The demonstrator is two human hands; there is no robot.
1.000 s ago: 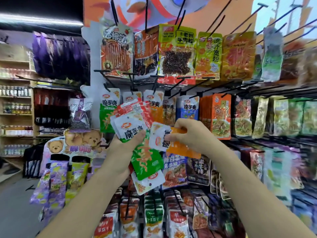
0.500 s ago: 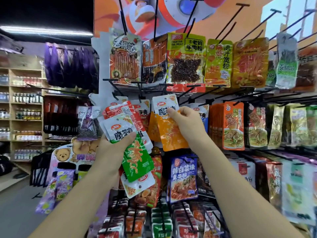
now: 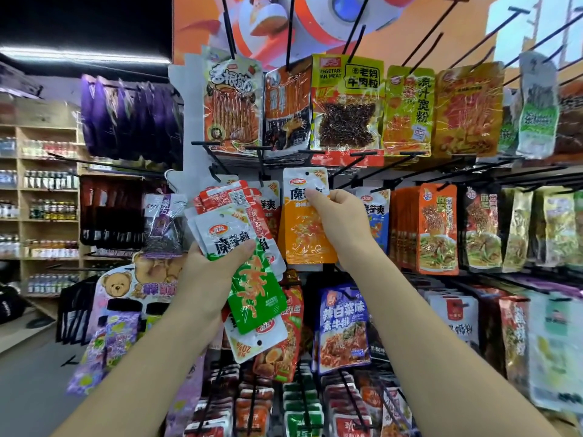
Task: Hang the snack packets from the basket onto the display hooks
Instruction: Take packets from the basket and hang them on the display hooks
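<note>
Orange packet (image 3: 307, 238), white top with small round hole, held upright before middle row, just under black hook (image 3: 364, 153). Pinched near top in right hand (image 3: 339, 228) grip. Fanned bunch of white, red, green packets (image 3: 232, 230) clutched in left hand (image 3: 217, 269) grip.

Upper left of your frame: a white ceiling light strip (image 3: 85, 55). Under it hangs a row of glossy purple bags (image 3: 126, 121). Left edge: pale wooden shelving (image 3: 50, 221) stocked with small bottles (image 3: 52, 179). Lower left: a cardboard display printed with a brown teddy bear (image 3: 118, 283), over grey floor (image 3: 28, 398). Top centre: an orange cartoon poster (image 3: 410, 33).
</note>
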